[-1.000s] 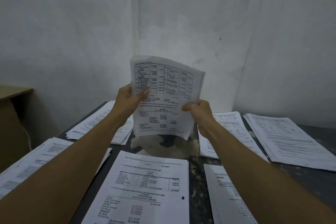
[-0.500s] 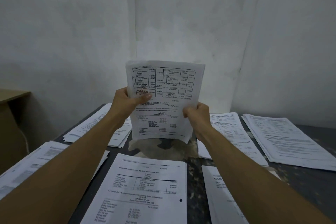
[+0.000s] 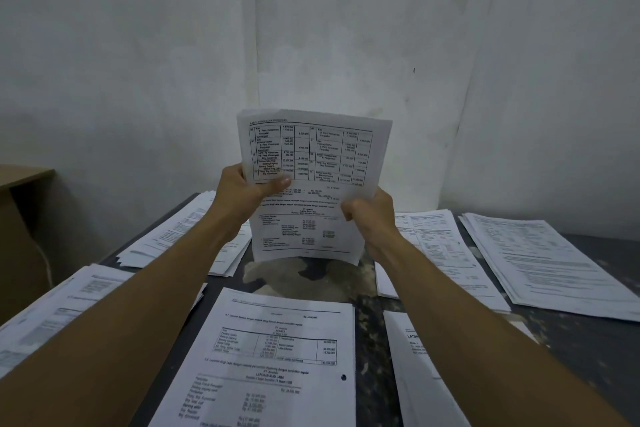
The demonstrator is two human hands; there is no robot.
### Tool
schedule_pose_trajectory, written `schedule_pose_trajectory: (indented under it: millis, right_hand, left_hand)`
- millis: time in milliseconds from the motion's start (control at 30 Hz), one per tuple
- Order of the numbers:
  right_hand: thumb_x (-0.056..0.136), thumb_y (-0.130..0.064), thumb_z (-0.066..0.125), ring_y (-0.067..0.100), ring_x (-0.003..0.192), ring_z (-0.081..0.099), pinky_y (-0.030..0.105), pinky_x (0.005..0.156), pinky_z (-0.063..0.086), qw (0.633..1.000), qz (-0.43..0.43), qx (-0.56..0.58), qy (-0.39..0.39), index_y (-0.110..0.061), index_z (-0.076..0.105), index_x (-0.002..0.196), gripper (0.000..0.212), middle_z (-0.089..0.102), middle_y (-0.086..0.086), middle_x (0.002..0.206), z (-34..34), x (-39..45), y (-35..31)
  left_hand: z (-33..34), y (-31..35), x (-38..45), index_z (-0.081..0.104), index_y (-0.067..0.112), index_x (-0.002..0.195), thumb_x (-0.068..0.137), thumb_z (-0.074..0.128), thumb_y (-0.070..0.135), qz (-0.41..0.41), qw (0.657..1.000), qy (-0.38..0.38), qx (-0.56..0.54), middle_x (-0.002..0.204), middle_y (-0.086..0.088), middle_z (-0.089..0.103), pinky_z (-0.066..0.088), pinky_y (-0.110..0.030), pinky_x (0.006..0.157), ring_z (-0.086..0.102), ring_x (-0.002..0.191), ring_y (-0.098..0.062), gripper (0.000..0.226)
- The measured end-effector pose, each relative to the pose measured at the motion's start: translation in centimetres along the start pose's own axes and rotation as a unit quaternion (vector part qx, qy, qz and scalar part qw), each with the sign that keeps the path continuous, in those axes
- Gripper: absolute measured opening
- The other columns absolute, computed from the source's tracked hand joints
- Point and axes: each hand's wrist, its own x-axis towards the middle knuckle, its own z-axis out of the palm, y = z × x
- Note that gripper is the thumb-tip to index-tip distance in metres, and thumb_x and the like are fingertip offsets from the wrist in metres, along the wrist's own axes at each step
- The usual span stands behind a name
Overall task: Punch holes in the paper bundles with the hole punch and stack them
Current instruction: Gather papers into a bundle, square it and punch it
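Note:
I hold a paper bundle [image 3: 311,184] upright above the dark table [image 3: 588,350], printed tables facing me. My left hand [image 3: 244,185] grips its left edge with the thumb across the front. My right hand [image 3: 372,213] is closed on its right edge, lower down. The bundle's bottom edge hangs just above the tabletop. A stack of printed sheets [image 3: 277,357] with a punched hole at its right margin lies right below. No hole punch is in view.
More paper stacks lie at the back left [image 3: 180,236], front left [image 3: 52,315], back right [image 3: 436,253], far right [image 3: 547,263] and front right [image 3: 426,374]. A white wall stands close behind. A wooden desk [image 3: 20,211] is at the left.
The bundle has come down slightly and straightened; its top is flatter than a second ago. Both hands kept their grip and moved little.

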Motion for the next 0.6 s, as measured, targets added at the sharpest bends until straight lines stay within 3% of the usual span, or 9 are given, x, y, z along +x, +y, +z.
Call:
schedule_pose_trajectory:
  millis: [233,400,533,600]
  right_hand:
    - [0.084,0.011,0.066,0.027,0.102,0.059,0.036,0.082,0.056,0.997,-0.036,-0.058,-0.025,-0.015,0.061,0.107,0.036,0.064,0.005,0.111,-0.8,0.5,-0.2]
    - [0.079,0.013,0.071,0.031,0.110,0.064,0.046,0.094,0.056,0.990,-0.040,-0.128,-0.051,-0.007,0.066,0.118,0.044,0.069,0.011,0.120,-1.4,0.8,2.5]
    - [0.072,0.012,0.078,0.023,0.101,0.068,0.031,0.082,0.060,0.975,-0.040,-0.211,-0.051,-0.009,0.070,0.114,0.047,0.073,0.007,0.110,-2.1,0.5,5.7]
    - [0.067,0.013,0.079,0.020,0.090,0.068,0.021,0.070,0.060,0.965,-0.040,-0.253,-0.052,-0.010,0.073,0.101,0.042,0.073,0.000,0.088,-2.4,0.7,6.2]
  left_hand:
    - [0.8,1.0,0.3,0.074,0.012,0.107,0.074,0.087,0.018,0.022,0.998,0.064,-0.010,0.100,0.003,0.077,0.061,-0.027,0.072,0.075,0.086,-0.011,0.036]
    - [0.8,1.3,0.8,0.074,0.014,0.106,0.076,0.085,0.013,0.022,0.996,0.089,-0.015,0.097,0.004,0.076,0.061,-0.026,0.068,0.075,0.083,-0.011,0.032]
    - [1.0,-0.4,0.1,0.073,0.011,0.110,0.077,0.085,0.013,0.000,0.995,0.102,-0.020,0.099,0.002,0.076,0.062,-0.033,0.073,0.075,0.086,-0.014,0.035]
    - [1.0,-0.7,0.1,0.073,0.010,0.111,0.077,0.085,0.014,0.000,0.994,0.109,-0.023,0.099,0.001,0.077,0.063,-0.034,0.073,0.075,0.086,-0.015,0.036]
